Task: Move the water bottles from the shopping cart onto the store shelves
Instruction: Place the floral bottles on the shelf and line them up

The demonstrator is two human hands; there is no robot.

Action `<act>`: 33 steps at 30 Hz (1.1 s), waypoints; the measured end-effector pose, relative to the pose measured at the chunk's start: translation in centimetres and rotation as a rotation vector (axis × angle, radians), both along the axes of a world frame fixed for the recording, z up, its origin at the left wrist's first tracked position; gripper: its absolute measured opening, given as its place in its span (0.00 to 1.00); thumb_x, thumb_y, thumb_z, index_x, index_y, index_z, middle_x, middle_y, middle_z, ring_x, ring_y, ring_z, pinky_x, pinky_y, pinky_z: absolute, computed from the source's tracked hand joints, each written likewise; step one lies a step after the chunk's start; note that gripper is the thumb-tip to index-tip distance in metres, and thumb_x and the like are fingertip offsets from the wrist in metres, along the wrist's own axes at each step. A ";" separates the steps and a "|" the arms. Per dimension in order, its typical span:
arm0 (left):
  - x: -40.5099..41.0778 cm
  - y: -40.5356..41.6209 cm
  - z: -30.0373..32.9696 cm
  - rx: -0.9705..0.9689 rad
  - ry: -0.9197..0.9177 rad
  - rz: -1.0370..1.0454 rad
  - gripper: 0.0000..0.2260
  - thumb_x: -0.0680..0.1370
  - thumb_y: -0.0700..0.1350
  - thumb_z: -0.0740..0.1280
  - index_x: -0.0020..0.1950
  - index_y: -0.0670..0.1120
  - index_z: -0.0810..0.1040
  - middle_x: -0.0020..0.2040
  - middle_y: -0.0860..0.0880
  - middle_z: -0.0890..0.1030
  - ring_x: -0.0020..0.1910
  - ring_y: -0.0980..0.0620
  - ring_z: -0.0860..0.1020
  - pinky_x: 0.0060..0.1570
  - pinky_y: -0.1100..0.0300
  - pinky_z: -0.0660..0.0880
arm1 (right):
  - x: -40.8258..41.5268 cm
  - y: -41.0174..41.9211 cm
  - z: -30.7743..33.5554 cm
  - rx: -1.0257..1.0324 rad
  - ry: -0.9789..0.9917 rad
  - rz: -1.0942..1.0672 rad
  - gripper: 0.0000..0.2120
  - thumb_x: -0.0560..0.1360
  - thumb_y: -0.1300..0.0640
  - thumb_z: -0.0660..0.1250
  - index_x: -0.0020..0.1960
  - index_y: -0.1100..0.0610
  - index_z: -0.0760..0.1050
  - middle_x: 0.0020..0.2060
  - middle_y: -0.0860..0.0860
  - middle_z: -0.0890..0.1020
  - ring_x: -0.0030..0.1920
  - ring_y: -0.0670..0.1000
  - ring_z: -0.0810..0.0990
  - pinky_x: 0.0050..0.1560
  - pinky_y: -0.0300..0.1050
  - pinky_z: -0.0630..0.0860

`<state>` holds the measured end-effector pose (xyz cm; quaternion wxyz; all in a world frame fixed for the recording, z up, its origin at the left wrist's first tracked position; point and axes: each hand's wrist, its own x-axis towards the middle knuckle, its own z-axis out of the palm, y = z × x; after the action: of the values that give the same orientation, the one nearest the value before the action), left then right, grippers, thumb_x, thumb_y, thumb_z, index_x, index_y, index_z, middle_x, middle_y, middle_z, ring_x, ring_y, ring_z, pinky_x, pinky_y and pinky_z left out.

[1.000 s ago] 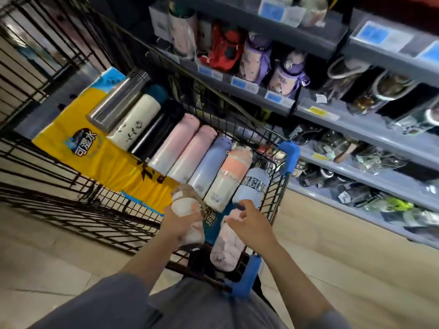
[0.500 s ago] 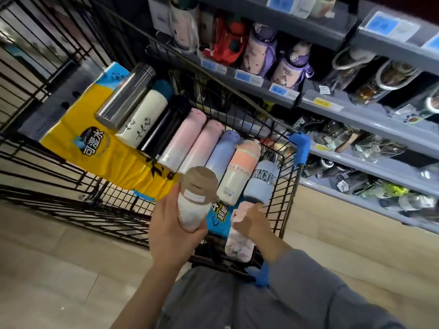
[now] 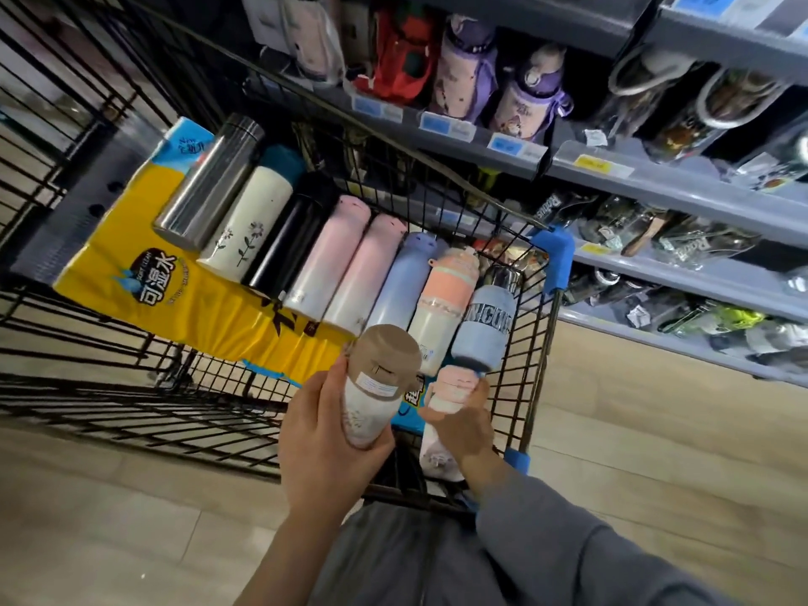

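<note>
1. Your left hand (image 3: 325, 435) was in the lower middle of the frame. Its fingers were wrapped around the white bottle with the tan lid (image 3: 376, 389), and the bottle was up out of the shopping cart (image 3: 535, 343), lid pointing up. I think you held it that way so it could stand straight on a shelf.
2. Your right hand (image 3: 463, 428) was just to the right. Its fingers were closed on the pink bottle (image 3: 450, 389), which looked low in the cart. It looked like you wanted one bottle in each hand, to save a trip.
3. More bottles lay side by side in a row across the middle of the frame, on top of the yellow pack (image 3: 131, 273). That soft pack likely stopped them from rolling.
4. The store shelves (image 3: 656, 190) were on the right and top of the frame, close beside the cart, already full of bottles in many spots.
</note>
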<state>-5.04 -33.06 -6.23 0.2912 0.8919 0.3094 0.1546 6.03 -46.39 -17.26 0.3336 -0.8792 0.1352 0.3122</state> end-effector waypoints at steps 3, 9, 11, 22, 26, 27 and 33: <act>0.1 0.1 0.2 -0.019 -0.004 0.004 0.38 0.63 0.57 0.70 0.70 0.45 0.65 0.58 0.42 0.75 0.52 0.45 0.74 0.43 0.52 0.76 | 0.2 0.2 1.1 0.033 0.010 -0.027 0.43 0.63 0.52 0.79 0.70 0.55 0.59 0.56 0.54 0.77 0.55 0.56 0.78 0.55 0.48 0.75; 0.4 -0.1 1.1 -0.137 -0.005 0.107 0.41 0.62 0.61 0.68 0.72 0.49 0.61 0.59 0.43 0.75 0.54 0.46 0.75 0.45 0.54 0.72 | 1.1 1.0 5.9 0.263 -0.055 0.128 0.39 0.64 0.51 0.79 0.68 0.50 0.61 0.50 0.45 0.75 0.52 0.49 0.77 0.49 0.41 0.73; 0.1 0.0 0.8 -0.198 -0.025 0.166 0.43 0.60 0.60 0.70 0.73 0.51 0.61 0.59 0.46 0.74 0.56 0.46 0.75 0.49 0.48 0.76 | 1.6 0.3 8.3 0.377 -0.086 0.126 0.39 0.63 0.52 0.80 0.65 0.44 0.60 0.51 0.42 0.76 0.52 0.46 0.77 0.52 0.41 0.73; 6.3 -12.0 5.6 -0.232 -0.229 0.244 0.42 0.57 0.55 0.75 0.70 0.57 0.64 0.62 0.51 0.74 0.59 0.46 0.75 0.55 0.42 0.75 | 8.7 -15.9 16.0 0.737 -0.184 0.057 0.29 0.65 0.61 0.79 0.56 0.43 0.68 0.49 0.41 0.80 0.46 0.33 0.80 0.41 0.31 0.76; 12.2 -22.0 8.2 -0.318 -0.348 0.155 0.40 0.57 0.56 0.75 0.60 0.79 0.59 0.55 0.78 0.69 0.53 0.66 0.73 0.53 0.57 0.72 | 13.2 -26.6 17.1 0.749 -0.182 0.055 0.27 0.66 0.67 0.77 0.55 0.47 0.68 0.49 0.43 0.79 0.42 0.33 0.80 0.37 0.30 0.75; 14.0 -24.4 8.0 -0.366 -0.341 0.098 0.39 0.57 0.56 0.76 0.59 0.80 0.59 0.54 0.80 0.68 0.52 0.72 0.72 0.53 0.62 0.70 | 14.3 -29.7 17.1 0.717 -0.188 0.055 0.28 0.66 0.66 0.78 0.56 0.48 0.68 0.48 0.42 0.78 0.41 0.31 0.79 0.36 0.27 0.73; 21.7 -37.9 1.9 -0.708 0.051 -0.091 0.43 0.56 0.48 0.82 0.68 0.54 0.68 0.55 0.54 0.78 0.51 0.51 0.78 0.48 0.56 0.72 | 17.3 -49.7 14.7 0.300 -0.237 -0.162 0.36 0.54 0.43 0.76 0.58 0.40 0.65 0.48 0.38 0.80 0.46 0.38 0.79 0.40 0.34 0.71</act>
<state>16.65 -70.95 -4.32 0.5811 0.7522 0.3107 0.0023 23.30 -96.06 -2.55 0.4985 -0.8365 0.1172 0.1953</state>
